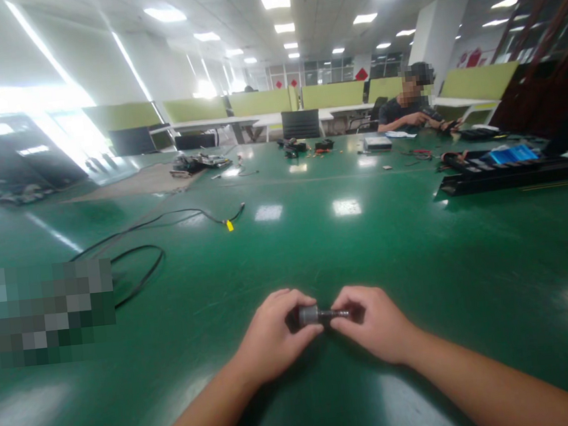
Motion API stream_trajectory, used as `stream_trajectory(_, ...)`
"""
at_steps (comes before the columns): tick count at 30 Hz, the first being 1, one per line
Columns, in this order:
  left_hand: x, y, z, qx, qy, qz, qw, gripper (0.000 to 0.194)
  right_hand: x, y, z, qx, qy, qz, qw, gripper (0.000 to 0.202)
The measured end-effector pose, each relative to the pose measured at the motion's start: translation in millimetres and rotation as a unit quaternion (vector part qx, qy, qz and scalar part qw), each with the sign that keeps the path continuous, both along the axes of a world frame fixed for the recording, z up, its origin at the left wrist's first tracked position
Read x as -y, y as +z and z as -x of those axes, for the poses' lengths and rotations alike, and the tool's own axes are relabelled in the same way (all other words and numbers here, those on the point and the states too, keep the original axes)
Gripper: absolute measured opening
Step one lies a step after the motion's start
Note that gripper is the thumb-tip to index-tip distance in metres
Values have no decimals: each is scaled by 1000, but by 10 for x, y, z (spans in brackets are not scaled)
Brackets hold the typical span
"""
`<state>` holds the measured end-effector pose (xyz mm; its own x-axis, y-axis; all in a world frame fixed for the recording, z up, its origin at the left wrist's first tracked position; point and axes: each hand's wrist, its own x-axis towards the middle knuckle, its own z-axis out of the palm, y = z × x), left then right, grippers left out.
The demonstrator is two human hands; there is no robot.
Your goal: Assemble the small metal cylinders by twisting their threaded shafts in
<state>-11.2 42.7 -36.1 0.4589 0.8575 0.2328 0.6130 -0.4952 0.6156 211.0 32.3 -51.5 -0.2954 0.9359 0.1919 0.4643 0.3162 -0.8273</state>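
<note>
Close in front of me, just above the green tabletop (288,259), is a small cylindrical part (310,315) lying sideways between both hands. It has a thick grey body at the left and a thin dark stem with a shiny ribbed end at the right. The thumb and fingers of my left hand (281,330) curve around the grey body. My right hand (375,321) is curled around the thin end, thumb below and index finger above. The part's exact kind is too small to tell, and the fingers hide some of it.
A black cable (183,212) with a yellow tag (229,225) loops across the left. A long black channel (501,177) lies at the right, near blue packets (514,153). A person (407,110) sits at the far right. Electronic parts (201,162) lie along the far side.
</note>
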Motion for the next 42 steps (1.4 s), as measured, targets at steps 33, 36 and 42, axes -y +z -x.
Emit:
stream_trajectory(33, -14, 32, 19, 1, 15, -2, 1000, 22, 11, 11, -5, -11, -19, 8, 1000, 1)
stream_trajectory(36, -19, 29, 19, -3, 16, -5, 1000, 22, 3, 7, -9, -11, -17, 8, 1000, 1)
stream_trajectory(42, -26, 29, 22, -3, 16, -5, 1000, 22, -11, -18, -15, -16, -18, 9, 1000, 1)
